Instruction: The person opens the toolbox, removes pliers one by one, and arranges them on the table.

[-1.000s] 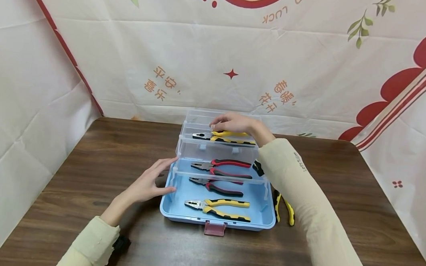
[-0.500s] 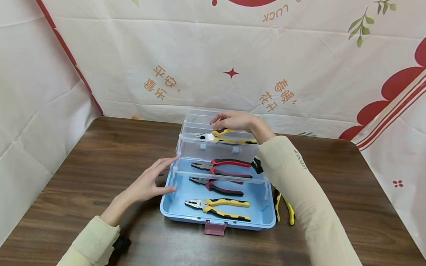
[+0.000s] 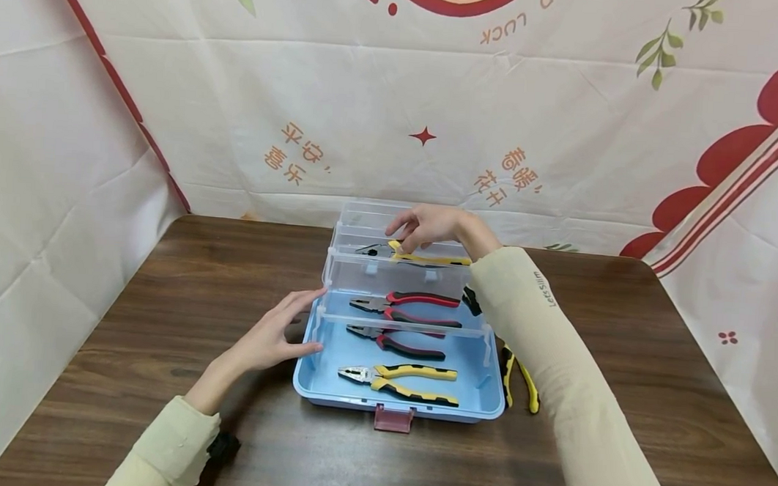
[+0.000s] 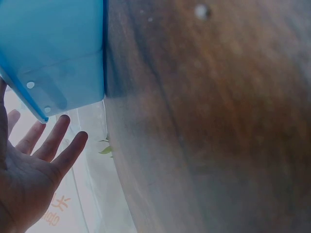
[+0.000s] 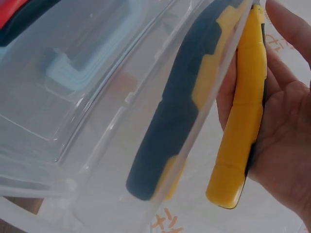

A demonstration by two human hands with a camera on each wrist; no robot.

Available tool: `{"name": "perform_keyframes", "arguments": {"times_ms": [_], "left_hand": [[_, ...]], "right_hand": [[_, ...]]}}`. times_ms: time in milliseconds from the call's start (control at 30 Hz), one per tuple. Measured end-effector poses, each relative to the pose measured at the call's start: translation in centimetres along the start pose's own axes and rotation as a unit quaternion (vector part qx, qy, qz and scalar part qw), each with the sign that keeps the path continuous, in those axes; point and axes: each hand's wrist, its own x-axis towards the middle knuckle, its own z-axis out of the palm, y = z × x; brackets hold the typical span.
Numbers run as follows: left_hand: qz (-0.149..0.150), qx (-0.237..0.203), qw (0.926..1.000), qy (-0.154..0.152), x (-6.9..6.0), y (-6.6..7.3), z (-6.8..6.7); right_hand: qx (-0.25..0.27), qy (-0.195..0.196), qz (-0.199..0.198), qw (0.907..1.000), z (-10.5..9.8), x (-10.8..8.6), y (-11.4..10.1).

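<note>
A blue toolbox (image 3: 308,395) stands open, with clear trays (image 3: 397,279) raised above its back half. Over the upper tray my right hand (image 3: 435,225) pinches yellow-and-black pliers (image 3: 437,260) near the pivot. One of their yellow handles (image 5: 238,116) lies along the palm in the right wrist view; the other shows through the tray wall. My left hand (image 3: 266,339) has its fingers spread, fingertips at the toolbox's left side. Inside the base lie yellow-handled pliers (image 3: 414,395) and two red-and-black pliers, one nearer (image 3: 416,350), one farther back (image 3: 422,297) seen through clear plastic.
More yellow-and-black handles (image 3: 529,390) lie on the brown wooden table (image 3: 141,318) right of the toolbox, partly hidden by my right sleeve. A pink latch (image 3: 393,419) hangs at the toolbox's front. A printed white cloth (image 3: 237,117) hangs behind the table.
The pliers at my right hand have turned slightly in the upper tray, and the fingers have shifted along them. My left hand stays at the toolbox's side.
</note>
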Motion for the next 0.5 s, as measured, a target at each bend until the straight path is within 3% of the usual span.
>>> {"name": "perform_keyframes", "arguments": {"times_ms": [500], "left_hand": [[0.0, -0.004, 1.0, -0.001, -0.04, -0.07, 0.01]], "right_hand": [[-0.054, 0.019, 0.002, 0.9983, 0.43, 0.58, -0.14]]}}
